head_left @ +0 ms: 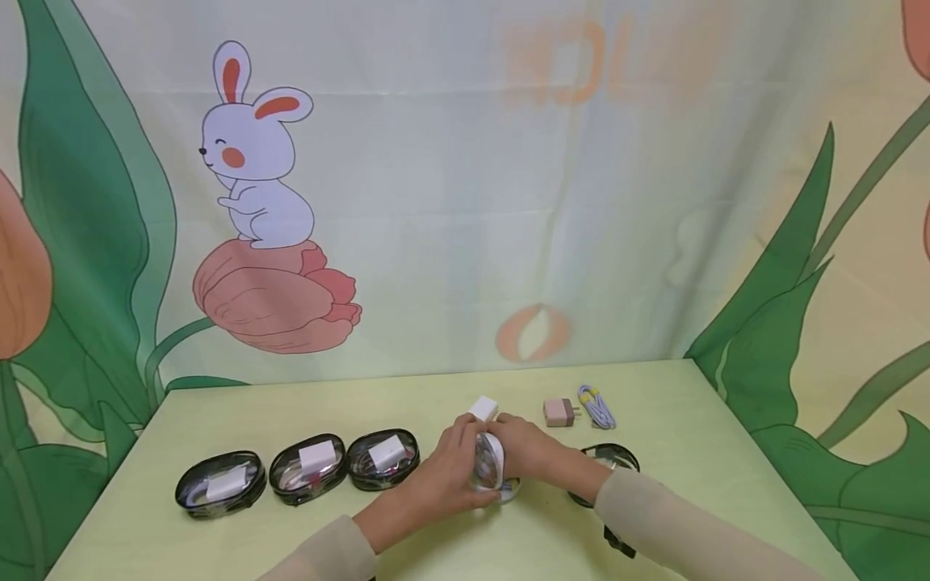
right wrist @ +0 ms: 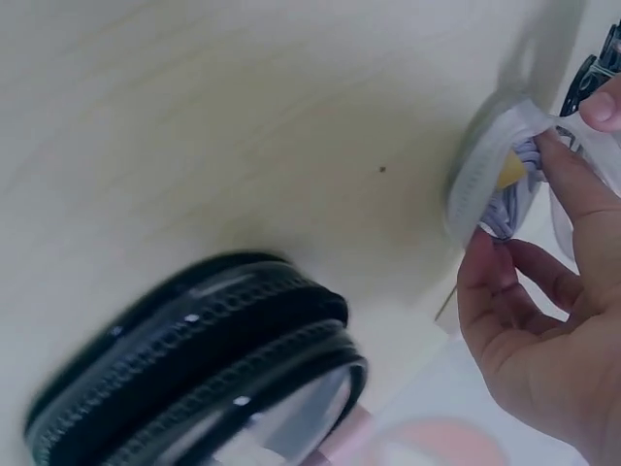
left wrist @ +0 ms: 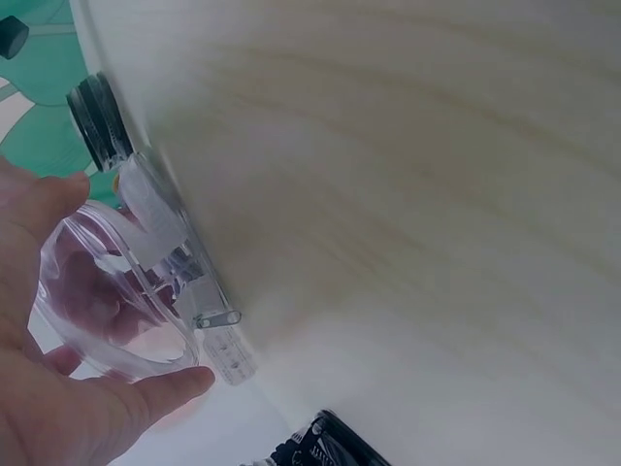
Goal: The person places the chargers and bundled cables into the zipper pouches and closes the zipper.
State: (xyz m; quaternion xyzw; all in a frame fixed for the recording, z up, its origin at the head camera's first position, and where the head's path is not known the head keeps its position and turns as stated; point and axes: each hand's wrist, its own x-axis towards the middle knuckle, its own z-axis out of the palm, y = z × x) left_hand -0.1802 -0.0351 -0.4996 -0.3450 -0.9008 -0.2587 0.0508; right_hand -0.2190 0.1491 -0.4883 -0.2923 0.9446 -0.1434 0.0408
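Observation:
Over the middle of the table, my left hand grips a small clear zip pouch with white edging. In the left wrist view the thumb and fingers spread around the clear side of the pouch, which stands on its edge. My right hand is at the pouch's open side. The right wrist view shows its fingers pinching a bundled lavender cable with a yellow tie, partly inside the pouch. A white charger plug lies just beyond the hands.
Several black-edged clear pouches with white chargers inside stand in a row at the left. Another black-edged pouch lies under the right forearm. A pink charger plug and a tied lavender cable lie at the back right, before the printed curtain.

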